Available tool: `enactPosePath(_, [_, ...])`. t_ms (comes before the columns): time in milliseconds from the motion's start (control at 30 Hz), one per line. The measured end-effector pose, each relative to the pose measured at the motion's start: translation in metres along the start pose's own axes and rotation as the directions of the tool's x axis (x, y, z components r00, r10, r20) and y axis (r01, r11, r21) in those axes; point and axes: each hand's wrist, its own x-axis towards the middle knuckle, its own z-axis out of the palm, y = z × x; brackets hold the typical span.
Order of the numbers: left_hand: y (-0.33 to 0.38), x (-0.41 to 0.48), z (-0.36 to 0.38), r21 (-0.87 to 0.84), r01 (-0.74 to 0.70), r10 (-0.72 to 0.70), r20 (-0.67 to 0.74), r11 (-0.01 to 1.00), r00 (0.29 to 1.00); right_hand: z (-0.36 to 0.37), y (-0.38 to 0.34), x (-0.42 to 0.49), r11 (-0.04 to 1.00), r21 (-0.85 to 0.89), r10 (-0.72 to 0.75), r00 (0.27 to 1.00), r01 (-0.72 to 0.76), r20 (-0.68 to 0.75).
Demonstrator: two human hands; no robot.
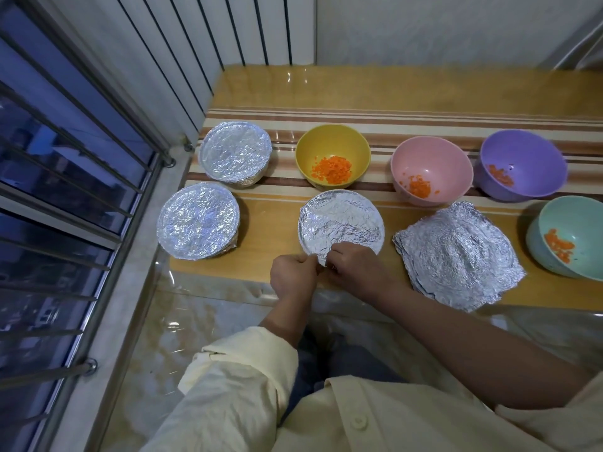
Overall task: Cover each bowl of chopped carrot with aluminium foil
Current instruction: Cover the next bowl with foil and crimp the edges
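Wooden bench [261, 230] beside a barred window, carrying seven bowls. Two at the left are sealed under foil; both hands, left hand [292, 275] and right hand [354, 267], pinch foil over the near rim of the centre bowl [341, 223], each grip clenched on foil. Spare foil sheets [456, 252] lie just right. Four bowls of chopped carrot remain open; next seems a fresh sheet for the yellow bowl [332, 154]

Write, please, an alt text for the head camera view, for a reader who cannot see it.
Both hands, left and right, pinch the near edge of the foil on the middle bowl on a table. Two covered bowls stand at the left; yellow, pink, purple and green bowls of carrot are open, beside spare foil.
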Motion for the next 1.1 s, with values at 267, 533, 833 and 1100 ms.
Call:
enactPosePath(267, [-0.005, 0.003, 0.004, -0.059, 0.036, -0.038, -0.019, 0.998, 0.999, 0.002, -0.002, 0.003, 1.000, 0.014, 0.017, 1.000, -0.017, -0.008])
enactPosePath(533, [-0.005, 0.021, 0.004, -0.048, 0.081, -0.078, 0.065, 0.996, 0.995, 0.002, -0.002, 0.007, 0.999, 0.012, 0.032, 0.999, -0.031, -0.015])
enactPosePath(833, [0.008, 0.027, -0.009, 0.080, 0.047, -0.048, 0.019, 0.996, 0.999, -0.010, 0.022, -0.011, 0.994, 0.106, -0.034, 0.999, 0.033, 0.012])
enactPosePath(1100, [0.006, 0.030, -0.008, 0.074, 0.046, -0.049, 0.032, 0.996, 0.998, -0.005, 0.012, -0.011, 0.998, 0.011, -0.065, 0.998, 0.065, 0.005])
